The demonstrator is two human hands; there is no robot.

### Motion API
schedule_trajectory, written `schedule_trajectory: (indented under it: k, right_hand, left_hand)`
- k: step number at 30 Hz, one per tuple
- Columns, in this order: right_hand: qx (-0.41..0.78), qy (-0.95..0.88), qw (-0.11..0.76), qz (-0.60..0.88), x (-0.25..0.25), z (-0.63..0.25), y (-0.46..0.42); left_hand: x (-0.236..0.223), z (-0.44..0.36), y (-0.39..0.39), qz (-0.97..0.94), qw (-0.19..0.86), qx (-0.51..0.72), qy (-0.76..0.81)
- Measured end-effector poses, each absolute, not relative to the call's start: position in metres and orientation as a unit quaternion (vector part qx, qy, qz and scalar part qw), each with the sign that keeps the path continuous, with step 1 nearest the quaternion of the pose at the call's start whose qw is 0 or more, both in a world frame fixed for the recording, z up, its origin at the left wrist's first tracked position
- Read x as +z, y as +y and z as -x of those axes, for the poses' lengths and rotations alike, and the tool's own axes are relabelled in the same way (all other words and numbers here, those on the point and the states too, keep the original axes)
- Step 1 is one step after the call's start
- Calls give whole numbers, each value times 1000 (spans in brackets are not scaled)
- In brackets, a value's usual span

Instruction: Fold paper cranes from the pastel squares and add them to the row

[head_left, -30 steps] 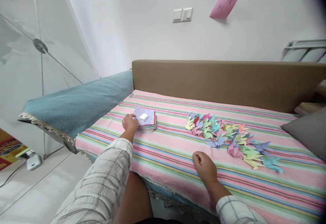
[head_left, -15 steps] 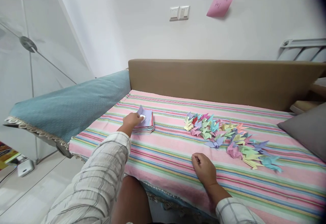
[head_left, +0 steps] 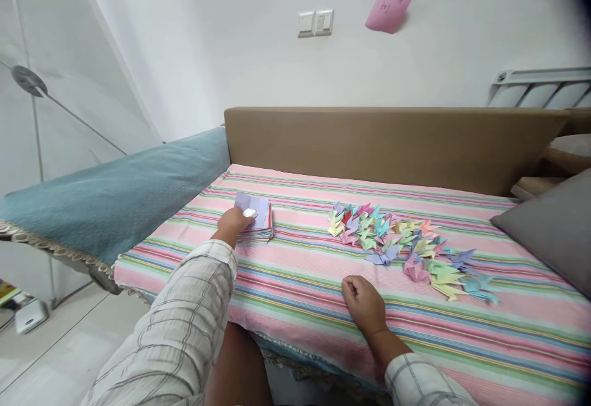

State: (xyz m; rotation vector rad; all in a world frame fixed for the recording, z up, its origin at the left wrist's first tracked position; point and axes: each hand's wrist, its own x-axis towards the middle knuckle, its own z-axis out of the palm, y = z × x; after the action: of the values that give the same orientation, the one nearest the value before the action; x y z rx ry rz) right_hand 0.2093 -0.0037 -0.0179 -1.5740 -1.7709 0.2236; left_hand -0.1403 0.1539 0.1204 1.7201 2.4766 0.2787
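Note:
My left hand (head_left: 233,222) reaches onto a stack of coloured paper squares (head_left: 258,218) on the striped cloth, its fingers closed over the lilac top sheet beside a small white block (head_left: 250,212). The sheet's near edge looks lifted. My right hand (head_left: 362,302) rests on the cloth near the front edge in a loose fist, and nothing shows in it. A spread of several folded paper cranes (head_left: 406,246) in pastel colours lies to the right of the stack, beyond my right hand.
The pink striped cloth (head_left: 323,295) covers a sofa seat with a tan backrest (head_left: 392,144). A teal cover (head_left: 115,190) drapes the left armrest. A grey cushion (head_left: 551,230) lies at the right. Wall switches (head_left: 315,23) and a pink note (head_left: 390,5) are above.
My left hand moved from the stack's left corner onto its top and lifted the edge of the lilac sheet by the white block. My right hand stayed put. The view shifted slightly.

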Motion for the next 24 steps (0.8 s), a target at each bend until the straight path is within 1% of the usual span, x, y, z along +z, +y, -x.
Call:
schedule_trajectory:
  k: [12, 18, 24]
  right_hand:
    - [82, -691, 375, 613, -21, -210, -3]
    - [72, -693, 379, 609, -22, -210, -2]
    - [65, -694, 379, 608, -21, -210, -2]
  left_hand:
    - [120, 146, 159, -557, 105, 185, 803]
    - [125, 147, 154, -561, 131, 220, 788]
    - [120, 152, 155, -552, 142, 235, 787]
